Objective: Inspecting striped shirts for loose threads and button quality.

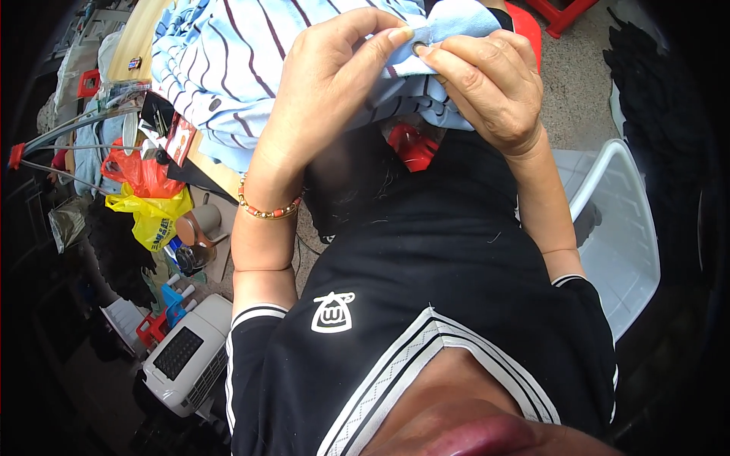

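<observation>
A light blue garment [217, 64] with dark stripes lies bunched over my lap and the table edge. My left hand [327, 83] is closed in a pinch on the cloth, thumb and forefinger together near the solid blue part. Facing it, my right hand [494, 87] pinches the same garment at its edge, its thumb and forefinger beside a small round dark button [419, 48]. Whether the button sits in a buttonhole is too small to tell. Another dark button [214, 104] shows on the striped cloth further left.
A wooden table [135, 45] runs along the left. Beside it are a red plastic bag [144, 171], a yellow bag [156, 216] and a white pet carrier [186, 357]. On the right stands a white plastic bin [627, 251], with a red stool [563, 15] beyond.
</observation>
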### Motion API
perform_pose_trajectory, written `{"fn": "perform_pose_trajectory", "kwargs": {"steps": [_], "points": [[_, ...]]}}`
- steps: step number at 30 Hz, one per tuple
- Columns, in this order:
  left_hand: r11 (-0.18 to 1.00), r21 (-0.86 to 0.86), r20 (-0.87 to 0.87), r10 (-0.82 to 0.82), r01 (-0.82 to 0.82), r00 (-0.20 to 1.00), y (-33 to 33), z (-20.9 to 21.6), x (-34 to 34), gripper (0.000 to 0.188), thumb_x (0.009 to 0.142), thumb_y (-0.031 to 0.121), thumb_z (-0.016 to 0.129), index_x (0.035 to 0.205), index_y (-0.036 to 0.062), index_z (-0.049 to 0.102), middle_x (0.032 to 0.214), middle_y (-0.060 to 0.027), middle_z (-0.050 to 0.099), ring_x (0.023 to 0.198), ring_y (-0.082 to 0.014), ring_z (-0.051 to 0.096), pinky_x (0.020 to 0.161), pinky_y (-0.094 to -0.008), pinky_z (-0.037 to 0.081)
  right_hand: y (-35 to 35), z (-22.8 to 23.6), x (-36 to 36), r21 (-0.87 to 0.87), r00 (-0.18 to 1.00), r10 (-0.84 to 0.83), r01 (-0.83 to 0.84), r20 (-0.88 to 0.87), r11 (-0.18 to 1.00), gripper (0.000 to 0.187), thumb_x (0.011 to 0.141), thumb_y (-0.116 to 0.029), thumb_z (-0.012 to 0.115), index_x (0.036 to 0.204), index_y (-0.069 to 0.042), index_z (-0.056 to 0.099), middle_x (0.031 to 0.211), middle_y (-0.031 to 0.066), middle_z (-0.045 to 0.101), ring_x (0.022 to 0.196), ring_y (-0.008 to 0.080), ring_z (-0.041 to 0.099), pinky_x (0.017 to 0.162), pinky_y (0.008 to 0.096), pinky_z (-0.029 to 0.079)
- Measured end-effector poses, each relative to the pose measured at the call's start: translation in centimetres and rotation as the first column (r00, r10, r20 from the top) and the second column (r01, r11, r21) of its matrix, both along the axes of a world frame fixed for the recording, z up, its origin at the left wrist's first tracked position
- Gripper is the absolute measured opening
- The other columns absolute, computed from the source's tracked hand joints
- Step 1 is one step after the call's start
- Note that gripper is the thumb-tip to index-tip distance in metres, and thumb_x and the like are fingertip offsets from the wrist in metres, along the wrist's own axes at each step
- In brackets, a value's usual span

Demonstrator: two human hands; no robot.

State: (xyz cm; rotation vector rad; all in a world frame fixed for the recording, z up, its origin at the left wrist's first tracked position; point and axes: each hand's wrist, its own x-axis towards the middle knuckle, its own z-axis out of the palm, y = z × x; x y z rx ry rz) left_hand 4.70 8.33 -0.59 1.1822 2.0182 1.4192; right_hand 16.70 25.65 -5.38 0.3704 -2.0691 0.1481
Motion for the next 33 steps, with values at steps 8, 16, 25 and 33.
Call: {"fn": "perform_pose_trajectory", "kwargs": {"steps": [8, 16, 25, 33], "points": [[0.996, -0.036, -0.030, 0.075, -0.076, 0.997, 0.3, 0.1, 0.3, 0.012, 0.095, 0.004, 0.061, 0.100, -0.0064, 0.065, 0.090, -0.0074, 0.065, 0.084, -0.0138, 0.058, 0.077, -0.0269, 0.047, 0.2, -1.0, -1.3, -0.085, 0.996, 0.088, -0.086, 0.023, 0.993, 0.020, 0.081, -0.014, 0.067, 0.099, -0.006, 0.069, 0.098, 0.0076, 0.068, 0.083, 0.0214, 0.066, 0.079, 0.0356, 0.051], [1.000, -0.020, 0.002, 0.014, -0.014, 1.000, -0.9, -0.8, 0.3, 0.023, 0.087, -0.001, 0.070, 0.108, -0.0061, 0.063, 0.099, -0.0046, 0.064, 0.088, -0.0107, 0.056, 0.081, -0.0226, 0.045, -1.1, -0.4, -1.1, -0.247, 0.994, 0.105, -0.106, -0.018, 0.963, 0.017, 0.074, -0.013, 0.070, 0.088, -0.005, 0.063, 0.091, 0.0067, 0.062, 0.080, 0.0237, 0.063, 0.071, 0.0354, 0.050], [0.989, 0.091, -0.305, 0.139, -0.116, 0.942, -0.1, -1.3, 0.5, 0.018, 0.084, -0.002, 0.069, 0.102, -0.0026, 0.070, 0.095, -0.0115, 0.071, 0.086, -0.0167, 0.066, 0.080, -0.0273, 0.050, 0.5, 0.1, -1.9, -0.447, 0.930, 0.299, -0.178, 0.215, 0.876, 0.043, 0.073, -0.010, 0.077, 0.114, -0.003, 0.065, 0.106, 0.0133, 0.068, 0.096, 0.0302, 0.068, 0.081, 0.0358, 0.055], [0.968, 0.252, -0.372, 0.103, -0.007, 0.922, -0.9, -1.7, 0.9, 0.020, 0.078, 0.002, 0.074, 0.098, 0.0037, 0.071, 0.088, -0.0088, 0.071, 0.077, -0.0205, 0.069, 0.069, -0.0287, 0.053, 1.3, 0.8, -2.6, -0.585, 0.790, 0.594, -0.413, 0.151, 0.698, 0.028, 0.077, -0.004, 0.079, 0.102, 0.000, 0.068, 0.093, 0.0063, 0.068, 0.079, 0.0122, 0.066, 0.068, 0.0240, 0.052]]}}
